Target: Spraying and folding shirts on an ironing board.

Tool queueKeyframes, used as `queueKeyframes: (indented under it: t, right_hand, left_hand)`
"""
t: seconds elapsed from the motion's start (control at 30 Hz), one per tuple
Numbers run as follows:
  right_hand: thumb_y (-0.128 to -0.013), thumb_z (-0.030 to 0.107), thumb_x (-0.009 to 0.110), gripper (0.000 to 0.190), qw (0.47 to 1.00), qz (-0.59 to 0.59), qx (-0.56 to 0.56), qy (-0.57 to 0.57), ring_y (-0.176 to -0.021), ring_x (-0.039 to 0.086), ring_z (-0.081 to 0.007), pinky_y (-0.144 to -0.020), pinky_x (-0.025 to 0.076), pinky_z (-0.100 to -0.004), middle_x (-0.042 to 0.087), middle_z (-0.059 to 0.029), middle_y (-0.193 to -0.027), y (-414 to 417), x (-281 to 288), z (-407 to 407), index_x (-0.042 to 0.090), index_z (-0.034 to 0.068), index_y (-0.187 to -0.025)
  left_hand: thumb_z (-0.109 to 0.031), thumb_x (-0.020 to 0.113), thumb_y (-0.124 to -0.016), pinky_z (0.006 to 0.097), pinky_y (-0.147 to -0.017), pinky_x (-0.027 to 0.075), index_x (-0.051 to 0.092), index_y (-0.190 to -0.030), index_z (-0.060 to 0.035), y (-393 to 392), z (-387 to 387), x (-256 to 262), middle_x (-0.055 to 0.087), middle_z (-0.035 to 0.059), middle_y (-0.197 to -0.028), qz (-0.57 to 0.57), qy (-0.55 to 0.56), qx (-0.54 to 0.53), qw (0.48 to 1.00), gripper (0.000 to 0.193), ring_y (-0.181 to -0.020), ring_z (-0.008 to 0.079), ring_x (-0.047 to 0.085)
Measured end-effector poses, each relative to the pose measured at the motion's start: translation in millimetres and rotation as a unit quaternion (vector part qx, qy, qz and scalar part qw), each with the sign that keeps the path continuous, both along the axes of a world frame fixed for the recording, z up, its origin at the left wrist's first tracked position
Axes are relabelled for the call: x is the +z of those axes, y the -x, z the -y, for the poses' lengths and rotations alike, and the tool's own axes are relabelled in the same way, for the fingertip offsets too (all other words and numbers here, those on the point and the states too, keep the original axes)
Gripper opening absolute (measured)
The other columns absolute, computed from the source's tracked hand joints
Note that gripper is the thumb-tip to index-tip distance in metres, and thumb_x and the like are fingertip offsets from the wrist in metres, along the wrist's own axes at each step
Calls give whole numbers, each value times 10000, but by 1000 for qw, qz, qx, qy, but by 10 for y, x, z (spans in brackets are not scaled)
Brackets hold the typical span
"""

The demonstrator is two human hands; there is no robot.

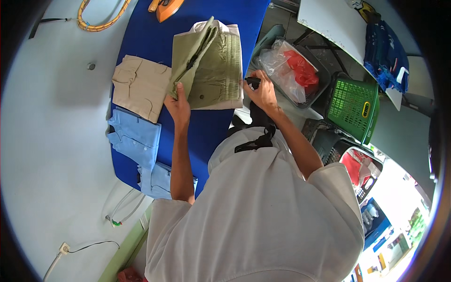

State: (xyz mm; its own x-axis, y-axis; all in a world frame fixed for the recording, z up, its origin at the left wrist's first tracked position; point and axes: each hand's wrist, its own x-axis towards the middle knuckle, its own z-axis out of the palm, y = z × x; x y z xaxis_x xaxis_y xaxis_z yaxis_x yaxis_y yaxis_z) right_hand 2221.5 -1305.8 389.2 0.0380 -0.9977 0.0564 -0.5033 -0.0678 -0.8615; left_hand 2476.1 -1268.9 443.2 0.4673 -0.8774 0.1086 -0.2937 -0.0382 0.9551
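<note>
Olive-green trousers (pixel 211 77) with a gathered elastic waistband lie folded on top of pale cloth (pixel 236 30) on a blue-covered ironing table (pixel 208 141). My left hand (pixel 178 105) pinches the lower left corner of the olive cloth, thumb on top, and a folded flap of it stands raised. Just off the table's right edge, my right hand (pixel 262 90) is closed around a small black object (pixel 252 81), possibly a marker pen. To the left of the trousers lies a folded beige garment (pixel 141 88). Folded light-blue shirts (pixel 135 135) lie nearer to me along the left edge.
An orange iron (pixel 168 10) stands at the table's far end. A patterned cord (pixel 100 29) hangs by the left wall. On my right are a dark basket (pixel 313 100) with plastic bags, a green basket (pixel 352 105) and a white table (pixel 331 24) bearing dark-blue cloth (pixel 385 53).
</note>
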Motion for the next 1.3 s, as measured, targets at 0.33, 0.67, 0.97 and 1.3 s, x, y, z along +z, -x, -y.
queueKeyframes:
  t: [0.33, 0.67, 0.97, 1.3]
  right_hand:
    - [-743, 105, 705, 287, 998, -65, -3, -9, -843, 637, -412, -718, 515, -458, 617, -187, -954, 211, -279, -274, 563, 16, -975]
    - [-758, 94, 706, 298, 999, -46, 15, -14, -879, 641, -409, -780, 523, -465, 623, -188, -977, 178, -362, -422, 559, 8, -1002]
    - [-769, 137, 728, 305, 999, -35, -12, -30, -872, 648, -403, -776, 525, -464, 629, -191, -974, 155, -274, -429, 559, 4, -986]
    - [-796, 152, 706, 289, 1000, -25, 5, -7, -826, 647, -400, -730, 510, -456, 625, -197, -949, -12, -272, -310, 552, 1, -990]
  left_hand:
    - [-229, 631, -986, 304, -642, 436, 646, -1180, 43, 403, -94, -212, 665, 99, -828, 82, -86, -82, 990, 334, -713, 125, 515]
    - [16, 668, -765, 471, -1178, 298, 455, -1437, -78, 657, -233, -740, 403, 168, -1518, 333, -23, -330, 883, 712, -1410, 344, 373]
    - [-25, 639, -856, 421, -1068, 425, 528, -1355, -14, 639, -229, -792, 576, 217, -1325, 374, -3, -260, 890, 511, -1251, 379, 535]
    - [-287, 581, -1019, 320, -815, 485, 641, -1097, 89, 266, -57, -543, 690, 94, -1015, -36, -50, -96, 993, 389, -910, 141, 595]
